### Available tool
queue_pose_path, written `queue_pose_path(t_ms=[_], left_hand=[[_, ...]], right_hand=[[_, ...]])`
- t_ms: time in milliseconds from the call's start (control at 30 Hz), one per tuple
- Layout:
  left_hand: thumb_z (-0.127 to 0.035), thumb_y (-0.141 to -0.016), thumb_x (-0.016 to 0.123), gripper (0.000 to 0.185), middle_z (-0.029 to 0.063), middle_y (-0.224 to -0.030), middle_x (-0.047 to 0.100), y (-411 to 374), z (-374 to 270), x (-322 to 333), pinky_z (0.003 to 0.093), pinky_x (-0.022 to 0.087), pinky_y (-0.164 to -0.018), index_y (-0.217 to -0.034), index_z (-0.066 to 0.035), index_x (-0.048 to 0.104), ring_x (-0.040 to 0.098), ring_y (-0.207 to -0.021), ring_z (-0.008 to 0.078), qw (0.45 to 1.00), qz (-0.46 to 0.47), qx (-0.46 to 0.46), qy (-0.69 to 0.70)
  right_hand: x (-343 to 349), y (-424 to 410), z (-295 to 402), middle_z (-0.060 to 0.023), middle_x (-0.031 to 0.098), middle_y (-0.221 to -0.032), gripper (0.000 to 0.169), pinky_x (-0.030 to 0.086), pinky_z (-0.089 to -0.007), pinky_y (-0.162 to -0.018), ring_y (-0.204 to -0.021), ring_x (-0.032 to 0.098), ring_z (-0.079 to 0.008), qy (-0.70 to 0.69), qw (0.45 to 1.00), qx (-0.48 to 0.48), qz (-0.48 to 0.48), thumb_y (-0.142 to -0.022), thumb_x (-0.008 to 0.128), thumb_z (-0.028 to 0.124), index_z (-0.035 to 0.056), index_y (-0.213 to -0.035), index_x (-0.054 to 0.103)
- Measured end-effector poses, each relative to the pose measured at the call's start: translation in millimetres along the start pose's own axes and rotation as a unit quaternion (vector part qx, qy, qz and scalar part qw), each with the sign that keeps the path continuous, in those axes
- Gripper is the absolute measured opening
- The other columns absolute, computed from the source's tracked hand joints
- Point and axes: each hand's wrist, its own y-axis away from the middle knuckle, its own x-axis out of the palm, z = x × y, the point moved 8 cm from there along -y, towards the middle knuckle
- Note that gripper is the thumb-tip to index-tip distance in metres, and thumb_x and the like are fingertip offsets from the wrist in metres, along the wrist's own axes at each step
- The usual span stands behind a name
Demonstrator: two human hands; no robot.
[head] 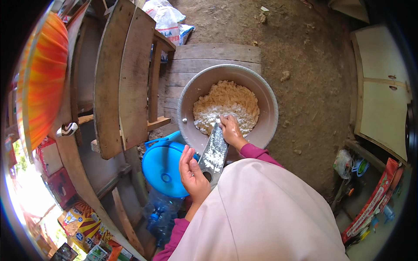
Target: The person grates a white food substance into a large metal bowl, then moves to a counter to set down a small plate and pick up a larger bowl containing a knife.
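Note:
A flat metal grater (215, 143) leans over the near rim of a wide round basin (271, 107), a round hole in its near end. My right hand (232, 130) grips the grater's far edge, above the basin. White shreds (214, 160) cling to the grater's face. Inside the basin lies a heap of crumbly yellowish food gratings (228, 91), with whiter gratings (212, 115) on its near side. My left hand (194, 177) is raised beside the grater's near end, palm toward it, holding nothing. Its thumb stands apart from the fingers.
A blue plastic lid (163, 169) is left of the grater, above clear plastic bottles (160, 222). The basin stands on wooden planks (212, 52). A wooden bench (134, 75) rises at left; printed sacks (165, 21) lie behind it. A pale cabinet (380, 98) is at right.

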Motion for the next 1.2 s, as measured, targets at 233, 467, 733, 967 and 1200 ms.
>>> queue_pose_path(t_ms=[233,467,733,967,1200], left_hand=[[-0.016,-0.096,0.041,0.03,0.0191,-0.127,0.046,2,-3,4,0.0351,0.04,-0.096,-0.115,0.005,0.049,0.05,-0.112,0.0258,0.998,0.019,0.044,-0.038],[-0.015,-0.096,0.04,0.029,0.0194,-0.127,0.045,1,5,-2,0.0348,0.04,-0.095,-0.115,0.005,0.049,0.05,-0.112,0.0257,1.0,0.003,0.009,-0.008],[-0.013,-0.096,0.039,0.028,0.0189,-0.127,0.046,0,1,1,0.0348,0.041,-0.095,-0.115,0.005,0.049,0.051,-0.111,0.0255,0.999,0.02,0.021,-0.025],[-0.014,-0.096,0.04,0.028,0.0191,-0.126,0.047,4,2,2,0.0346,0.04,-0.096,-0.114,0.005,0.05,0.05,-0.111,0.0255,0.999,0.018,0.028,-0.034],[-0.015,-0.096,0.04,0.029,0.0192,-0.126,0.046,0,-1,0,0.0347,0.04,-0.095,-0.114,0.005,0.05,0.05,-0.112,0.0256,1.0,0.003,0.015,-0.003]], right_hand=[[-18,31,38,-0.0176,0.051,-0.088,0.031,0.041,-0.0383,-0.073,-0.081,0.05,-0.0312,-0.053,0.998,-0.021,0.018,-0.079,0.06,0.001,0.0011,-0.11,0.056],[-16,31,50,-0.0168,0.05,-0.085,0.029,0.041,-0.0374,-0.071,-0.08,0.049,-0.0309,-0.059,0.997,0.002,0.048,-0.078,0.061,0.002,0.0022,-0.107,0.058],[-8,-1,-2,-0.017,0.05,-0.084,0.031,0.04,-0.0382,-0.067,-0.078,0.05,-0.0302,-0.012,1.0,-0.019,-0.012,-0.076,0.06,-0.002,0.0022,-0.107,0.057],[-20,36,47,-0.0172,0.05,-0.085,0.028,0.04,-0.0392,-0.069,-0.079,0.049,-0.0306,-0.056,0.998,-0.026,0.033,-0.078,0.06,0.0,0.0026,-0.105,0.058],[-14,32,48,-0.0165,0.051,-0.086,0.031,0.041,-0.0386,-0.072,-0.082,0.05,-0.0307,-0.055,0.998,-0.02,0.039,-0.077,0.061,0.0,0.004,-0.107,0.059]])
